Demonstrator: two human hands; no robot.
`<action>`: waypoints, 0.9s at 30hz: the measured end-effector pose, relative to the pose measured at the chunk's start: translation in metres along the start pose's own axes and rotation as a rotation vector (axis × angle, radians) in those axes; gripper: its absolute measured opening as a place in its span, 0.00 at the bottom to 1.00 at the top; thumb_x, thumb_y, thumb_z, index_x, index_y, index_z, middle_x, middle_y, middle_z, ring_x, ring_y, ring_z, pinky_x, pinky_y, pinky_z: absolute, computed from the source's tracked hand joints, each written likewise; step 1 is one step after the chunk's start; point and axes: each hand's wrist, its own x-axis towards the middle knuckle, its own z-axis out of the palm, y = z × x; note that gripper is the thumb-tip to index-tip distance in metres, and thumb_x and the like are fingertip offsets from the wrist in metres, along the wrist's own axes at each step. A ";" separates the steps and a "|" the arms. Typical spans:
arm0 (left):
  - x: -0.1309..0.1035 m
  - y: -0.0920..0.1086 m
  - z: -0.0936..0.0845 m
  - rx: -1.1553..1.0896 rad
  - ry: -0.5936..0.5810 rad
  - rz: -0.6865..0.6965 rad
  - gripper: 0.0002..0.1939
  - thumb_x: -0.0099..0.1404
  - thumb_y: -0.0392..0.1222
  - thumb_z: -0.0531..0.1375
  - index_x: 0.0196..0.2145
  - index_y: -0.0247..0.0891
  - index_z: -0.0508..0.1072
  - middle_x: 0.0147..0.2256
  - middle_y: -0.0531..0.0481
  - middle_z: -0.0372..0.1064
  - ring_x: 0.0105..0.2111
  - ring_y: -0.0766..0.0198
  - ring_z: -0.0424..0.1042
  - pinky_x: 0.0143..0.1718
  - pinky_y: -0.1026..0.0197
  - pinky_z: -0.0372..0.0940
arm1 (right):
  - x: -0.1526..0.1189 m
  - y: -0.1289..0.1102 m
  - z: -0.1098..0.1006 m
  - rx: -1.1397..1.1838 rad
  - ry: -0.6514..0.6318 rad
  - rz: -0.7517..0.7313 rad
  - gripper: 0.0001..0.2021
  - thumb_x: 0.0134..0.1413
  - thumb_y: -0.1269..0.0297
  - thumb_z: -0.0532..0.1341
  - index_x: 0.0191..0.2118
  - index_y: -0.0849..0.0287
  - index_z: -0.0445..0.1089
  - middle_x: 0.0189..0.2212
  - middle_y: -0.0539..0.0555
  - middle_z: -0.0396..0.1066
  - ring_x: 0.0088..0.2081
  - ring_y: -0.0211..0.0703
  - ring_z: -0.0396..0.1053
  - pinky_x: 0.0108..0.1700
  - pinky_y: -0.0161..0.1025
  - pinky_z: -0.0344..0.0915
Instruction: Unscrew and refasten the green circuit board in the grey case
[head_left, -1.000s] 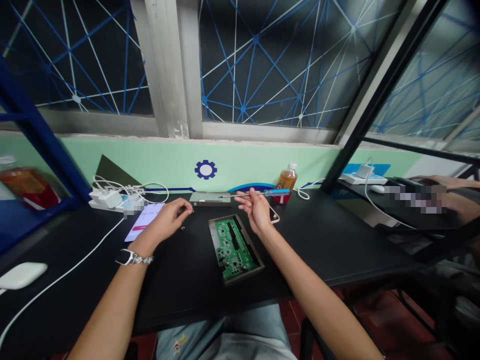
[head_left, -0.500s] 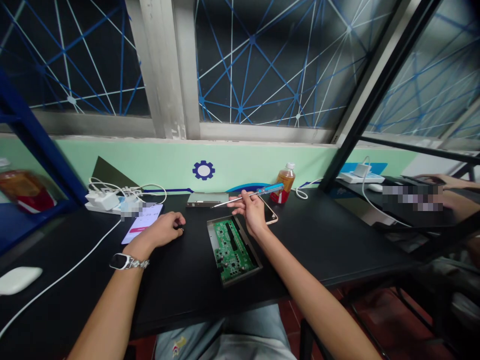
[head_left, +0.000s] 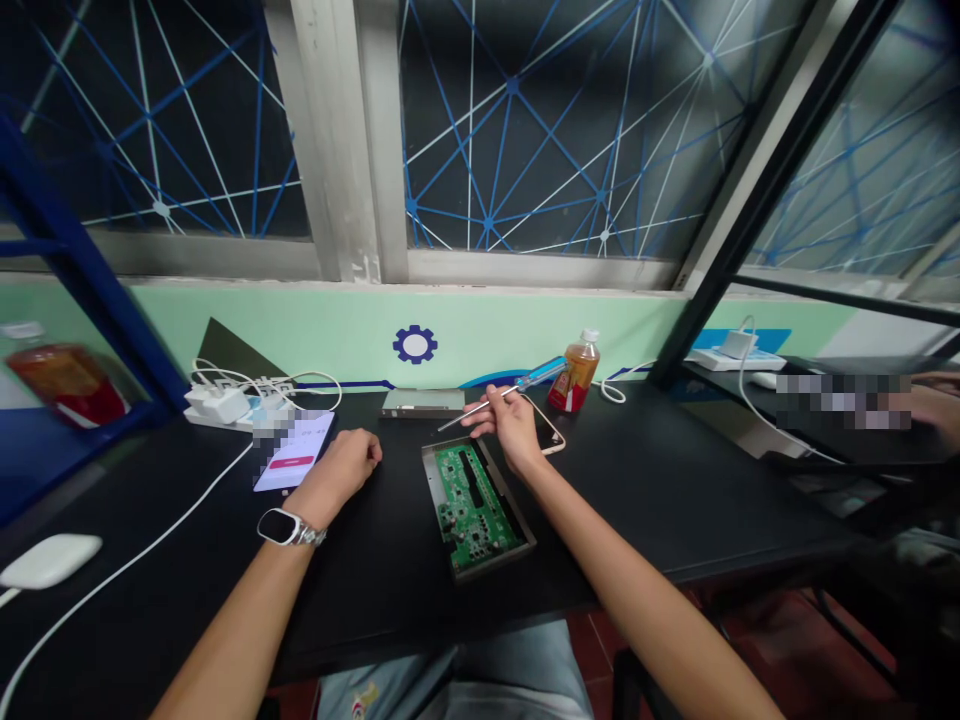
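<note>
My right hand (head_left: 510,425) grips a screwdriver (head_left: 541,374) with a clear blue handle, its metal shaft slanting down to the left. Below the shaft lies a green circuit board (head_left: 472,505) in an open metal case (head_left: 526,545), flat on the black desk. My left hand (head_left: 349,465) rests on the desk left of the case, its fingers curled in. Whatever they may hold is hidden. Beside that hand lies a lit phone (head_left: 296,452). A flat metal cover (head_left: 424,403) sits behind the case.
An orange drink bottle (head_left: 575,372) stands at the back, near a second phone (head_left: 551,435). A power strip (head_left: 225,405) with white cables is at back left, and a white mouse-like object (head_left: 52,560) lies at far left. Another person's arm (head_left: 934,400) shows at the right.
My left fingers have curled in further, and that hand has turned palm down. The screwdriver's tip has dropped slightly toward the case. The whole view has shifted a little.
</note>
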 end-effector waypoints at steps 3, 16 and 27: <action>0.000 0.007 -0.007 0.027 0.038 0.038 0.05 0.58 0.35 0.60 0.34 0.38 0.75 0.35 0.45 0.74 0.37 0.55 0.73 0.37 0.60 0.64 | 0.004 -0.002 -0.005 -0.027 -0.049 0.028 0.20 0.54 0.46 0.65 0.33 0.59 0.62 0.25 0.56 0.78 0.22 0.44 0.77 0.20 0.34 0.72; 0.035 0.065 0.019 -0.223 0.043 0.437 0.11 0.70 0.41 0.53 0.37 0.41 0.76 0.35 0.47 0.72 0.35 0.59 0.72 0.37 0.60 0.64 | 0.008 -0.001 -0.038 -0.434 0.014 0.163 0.21 0.61 0.42 0.53 0.29 0.56 0.61 0.10 0.42 0.57 0.09 0.32 0.50 0.12 0.29 0.44; 0.037 0.048 0.037 -0.503 0.231 0.255 0.11 0.70 0.41 0.54 0.42 0.42 0.76 0.41 0.45 0.74 0.42 0.56 0.74 0.45 0.54 0.67 | -0.003 -0.008 -0.041 -1.502 -0.132 0.293 0.10 0.58 0.62 0.58 0.27 0.59 0.68 0.23 0.53 0.69 0.26 0.41 0.67 0.28 0.36 0.48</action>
